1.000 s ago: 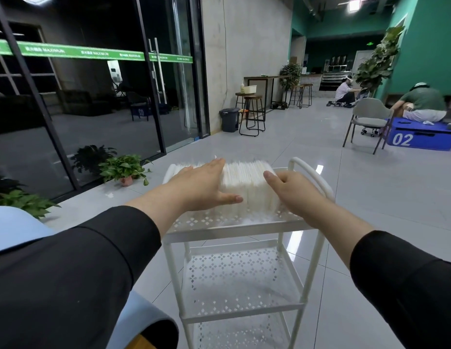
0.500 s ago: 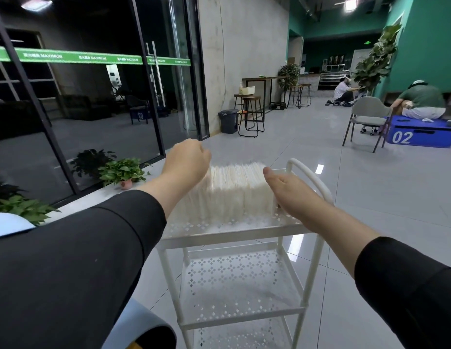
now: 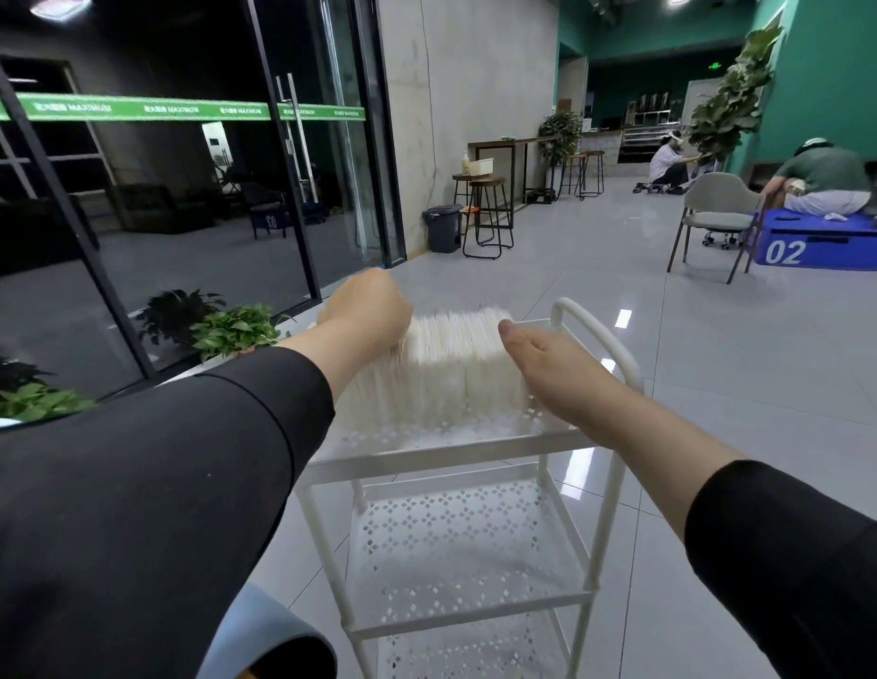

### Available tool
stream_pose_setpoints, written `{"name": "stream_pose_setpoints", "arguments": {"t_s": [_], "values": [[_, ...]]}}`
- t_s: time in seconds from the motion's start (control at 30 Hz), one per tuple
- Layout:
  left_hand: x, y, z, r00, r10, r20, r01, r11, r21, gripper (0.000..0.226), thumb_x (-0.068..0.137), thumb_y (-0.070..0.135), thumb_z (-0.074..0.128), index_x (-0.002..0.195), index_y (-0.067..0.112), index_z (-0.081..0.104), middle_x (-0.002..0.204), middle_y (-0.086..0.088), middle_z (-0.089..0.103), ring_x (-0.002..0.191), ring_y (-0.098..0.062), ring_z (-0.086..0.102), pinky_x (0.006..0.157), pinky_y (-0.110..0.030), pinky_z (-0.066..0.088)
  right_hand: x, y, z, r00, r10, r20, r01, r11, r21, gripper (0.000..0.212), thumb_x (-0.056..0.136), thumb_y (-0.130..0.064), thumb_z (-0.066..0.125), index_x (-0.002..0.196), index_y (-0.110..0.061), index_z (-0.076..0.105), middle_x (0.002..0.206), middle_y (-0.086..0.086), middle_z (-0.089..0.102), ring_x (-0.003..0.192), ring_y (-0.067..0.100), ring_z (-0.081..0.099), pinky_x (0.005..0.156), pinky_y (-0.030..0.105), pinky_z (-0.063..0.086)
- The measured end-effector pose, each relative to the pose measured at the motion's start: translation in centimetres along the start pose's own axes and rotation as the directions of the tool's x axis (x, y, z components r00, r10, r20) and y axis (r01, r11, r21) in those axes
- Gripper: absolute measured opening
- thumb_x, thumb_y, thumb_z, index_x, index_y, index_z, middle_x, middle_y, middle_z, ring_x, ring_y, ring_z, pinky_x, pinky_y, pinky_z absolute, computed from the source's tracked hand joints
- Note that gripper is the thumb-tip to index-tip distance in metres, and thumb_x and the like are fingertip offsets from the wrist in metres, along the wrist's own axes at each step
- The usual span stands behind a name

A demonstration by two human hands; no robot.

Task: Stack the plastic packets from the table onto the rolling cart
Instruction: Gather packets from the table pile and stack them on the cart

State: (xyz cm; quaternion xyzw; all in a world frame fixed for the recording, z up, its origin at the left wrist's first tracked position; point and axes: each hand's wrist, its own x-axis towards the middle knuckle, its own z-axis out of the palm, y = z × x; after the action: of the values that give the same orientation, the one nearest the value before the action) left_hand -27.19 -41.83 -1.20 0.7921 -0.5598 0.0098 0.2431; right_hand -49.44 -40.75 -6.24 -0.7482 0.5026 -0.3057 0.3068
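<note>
— What are the packets like between the left grip and right grip?
— Thin, translucent white plastic.
— And the cart beneath the grips?
— White painted metal, smooth, its shelves perforated. Beyond, the floor is glossy, reflective tile.

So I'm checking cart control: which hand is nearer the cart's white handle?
Right. The right hand rests against the packets beside the handle; the left hand is at the packets' far side.

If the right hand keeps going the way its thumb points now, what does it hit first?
Nothing new: the right hand looks already pressed against the right end of the packets on the cart top shelf. Pushing on would likely just squeeze the row toward the left hand, though exact contact is unclear.
</note>
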Motion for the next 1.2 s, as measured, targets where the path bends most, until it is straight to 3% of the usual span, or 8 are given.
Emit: {"name": "stream_pose_setpoints", "arguments": {"t_s": [0.17,0.3,0.47,0.6,0.7,0.9,1.07,1.2], "values": [[-0.2,0.6,-1.9,0.986,-0.019,-0.168,-0.018,0.976,-0.219,0.041,0.101,0.023,0.044,0.062,0.014,0.037,0.06,-0.002,0.039,0.054,-0.022,0.037,0.052,-0.029,0.029,0.1,0.2,0.1,0.999,0.043,-0.003,-0.043,0.997,0.066,0.049,0.1,-0.066,0.029,0.124,-0.028,0.051,0.104,-0.006,0.058,0.101,0.019,0.056,0.088,0.037,0.043],[-1.3,2.1,-4.7,0.954,-0.036,-0.297,-0.124,0.855,-0.504,0.038,0.098,0.017,0.044,0.063,0.018,0.028,0.061,0.001,0.031,0.053,-0.018,0.037,0.049,-0.028,0.029,-0.2,-0.4,0.0,0.999,-0.009,-0.036,0.012,0.997,0.07,0.04,0.103,-0.058,0.029,0.076,-0.03,0.039,0.072,-0.013,0.042,0.067,0.01,0.044,0.062,0.029,0.034],[-3.2,5.6,-5.2,0.983,-0.089,-0.159,-0.081,0.567,-0.82,0.035,0.1,0.013,0.047,0.066,0.015,0.041,0.064,-0.001,0.049,0.04,-0.007,0.051,0.052,-0.03,0.054,-0.1,-0.5,0.0,0.994,0.03,-0.103,-0.014,0.989,0.147,0.071,0.1,-0.064,0.023,0.086,-0.003,0.057,0.085,0.017,0.065,0.08,0.035,0.062,0.082,0.048,0.052],[-3.3,7.5,-2.2,0.996,-0.067,-0.058,0.0,0.655,-0.756,0.033,0.102,0.018,0.046,0.07,0.013,0.045,0.067,-0.004,0.054,0.053,-0.019,0.068,0.058,-0.03,0.046,0.2,0.0,-0.2,0.986,0.068,-0.15,-0.015,0.944,0.329,0.069,0.097,-0.071,0.013,0.105,-0.024,0.062,0.089,-0.003,0.077,0.089,0.013,0.072,0.098,0.049,0.05],[-2.8,8.2,-0.3,0.996,-0.084,0.008,0.064,0.69,-0.721,0.034,0.097,0.019,0.049,0.064,0.016,0.042,0.069,-0.008,0.055,0.083,-0.038,0.073,0.064,-0.03,0.042,0.1,0.1,-0.4,0.987,0.064,-0.149,-0.012,0.945,0.328,0.097,0.076,-0.095,0.015,0.139,-0.027,0.042,0.099,-0.006,0.076,0.099,0.012,0.071,0.101,0.05,0.048],[-3.2,10.3,1.0,0.991,0.037,0.132,0.057,0.766,-0.64,0.023,0.089,0.013,0.052,0.067,0.012,0.051,0.072,-0.009,0.058,0.073,-0.029,0.056,0.064,-0.031,0.043,-0.7,-0.3,-0.7,0.997,0.02,-0.076,-0.005,0.98,0.2,0.11,0.07,-0.082,0.066,0.156,-0.037,0.015,0.114,-0.005,0.07,0.104,0.01,0.065,0.082,0.031,0.053],[-3.3,10.5,1.7,0.991,0.094,0.098,-0.024,0.829,-0.559,0.027,0.092,0.022,0.056,0.067,0.012,0.054,0.066,-0.007,0.051,0.066,-0.026,0.047,0.063,-0.031,0.038,0.7,0.8,-0.4,0.994,0.018,-0.112,0.001,0.985,0.171,0.047,0.094,-0.047,0.047,0.119,-0.01,0.058,0.077,0.002,0.063,0.075,0.032,0.065,0.076,0.05,0.058],[-2.9,9.1,2.4,0.983,0.179,0.047,-0.139,0.883,-0.448,0.026,0.102,0.035,0.049,0.119,0.019,0.059,0.114,0.0,0.063,0.097,-0.022,0.06,0.076,-0.033,0.045,0.2,0.6,-0.3,0.994,-0.003,-0.107,0.012,0.996,0.085,0.042,0.105,-0.034,0.036,0.09,-0.001,0.058,0.062,0.003,0.047,0.061,0.022,0.049,0.063,0.049,0.047]]}}
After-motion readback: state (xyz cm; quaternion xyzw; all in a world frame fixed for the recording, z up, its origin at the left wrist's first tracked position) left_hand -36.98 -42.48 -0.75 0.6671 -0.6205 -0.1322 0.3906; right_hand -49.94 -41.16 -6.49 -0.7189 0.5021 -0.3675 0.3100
